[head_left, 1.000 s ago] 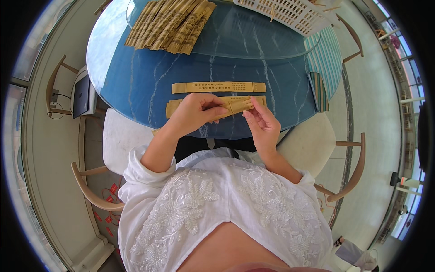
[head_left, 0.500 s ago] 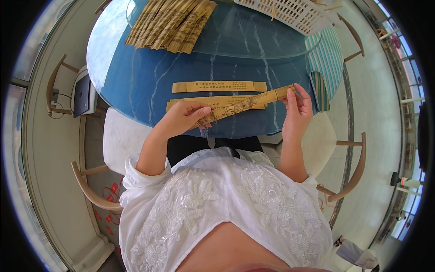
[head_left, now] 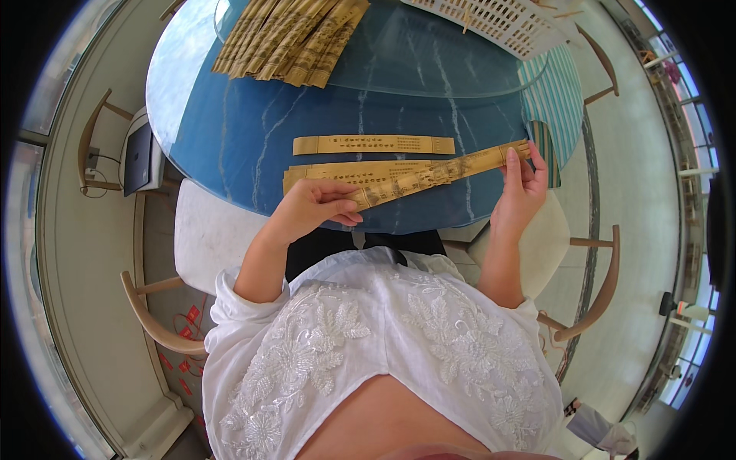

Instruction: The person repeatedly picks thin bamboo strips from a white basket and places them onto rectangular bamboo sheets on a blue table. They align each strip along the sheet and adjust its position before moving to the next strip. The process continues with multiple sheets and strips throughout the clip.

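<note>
Bamboo-coloured long strip (head_left: 441,175) held at both ends above near edge of blue table (head_left: 230,138). Long axis runs left-right, tilted: right end higher and farther from the person, left end lower and nearer. Dark printed marks run along its face; too small to read.

Left hand (head_left: 310,208) fingers curled closed, pinching left end of the strip, thumb on top. Right hand (head_left: 523,188) fingers closed around right end, fingertips on upper edge, palm facing in.

Second flat strip (head_left: 337,170) lies on table just behind the held one, partly covered by it, same left-right axis. Third flat strip (head_left: 373,144) lies farther back, parallel, apart from the others, pale tan with a row of dark marks down the middle.

Stack of similar strips (head_left: 287,34) fanned out at far left of table, pointing away from the person. White slotted basket (head_left: 502,19) at far right edge. Striped teal-white cloth (head_left: 560,92) hangs at right side of table.

Table round, blue with white marble veins, glass disc on top at centre. Person seated, white embroidered top. Wooden chairs (head_left: 590,284) with pale cushions around. Laptop (head_left: 138,157) on a seat at left. Floor pale; windows on right rim.
</note>
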Demonstrator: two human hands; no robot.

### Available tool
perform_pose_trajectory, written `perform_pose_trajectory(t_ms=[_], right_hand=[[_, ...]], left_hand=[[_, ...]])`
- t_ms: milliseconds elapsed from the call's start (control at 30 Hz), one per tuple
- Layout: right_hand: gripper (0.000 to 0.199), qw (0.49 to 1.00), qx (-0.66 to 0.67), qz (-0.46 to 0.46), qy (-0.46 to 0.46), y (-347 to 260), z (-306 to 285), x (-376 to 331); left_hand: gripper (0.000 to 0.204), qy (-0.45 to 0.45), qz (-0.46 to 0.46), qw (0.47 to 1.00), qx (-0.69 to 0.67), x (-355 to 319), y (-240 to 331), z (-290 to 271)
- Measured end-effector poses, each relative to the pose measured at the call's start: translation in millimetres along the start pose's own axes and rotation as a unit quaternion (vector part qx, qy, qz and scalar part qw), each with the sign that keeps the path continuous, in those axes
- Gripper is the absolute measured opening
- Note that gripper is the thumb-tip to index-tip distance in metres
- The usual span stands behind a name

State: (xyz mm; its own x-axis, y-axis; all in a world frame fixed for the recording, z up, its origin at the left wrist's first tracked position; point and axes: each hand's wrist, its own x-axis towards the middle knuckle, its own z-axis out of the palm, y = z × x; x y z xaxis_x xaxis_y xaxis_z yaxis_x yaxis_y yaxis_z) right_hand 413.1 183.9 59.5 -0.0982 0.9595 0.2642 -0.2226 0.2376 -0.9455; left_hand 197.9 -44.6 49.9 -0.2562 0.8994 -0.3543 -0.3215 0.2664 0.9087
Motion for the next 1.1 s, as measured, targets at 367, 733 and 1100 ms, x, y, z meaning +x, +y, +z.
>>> perform_pose_trajectory(t_ms=[367,733,1100], right_hand=[[0.031,1.0,0.0,-0.005,0.006,-1.3,4.3,-3.7],[0.035,0.999,0.028,0.002,-0.037,1.1,5.8,-3.8],[0.027,0.997,-0.021,-0.022,-0.073,17.1,-5.2,-5.6]], left_hand=[[0.031,0.001,0.027,1.0,0.001,-6.5,-0.2,-6.5],[0.029,0.026,0.07,0.997,-0.008,-9.0,13.9,-15.7],[0.034,0.287,0.262,0.909,-0.15,59.3,68.7,-83.5]])
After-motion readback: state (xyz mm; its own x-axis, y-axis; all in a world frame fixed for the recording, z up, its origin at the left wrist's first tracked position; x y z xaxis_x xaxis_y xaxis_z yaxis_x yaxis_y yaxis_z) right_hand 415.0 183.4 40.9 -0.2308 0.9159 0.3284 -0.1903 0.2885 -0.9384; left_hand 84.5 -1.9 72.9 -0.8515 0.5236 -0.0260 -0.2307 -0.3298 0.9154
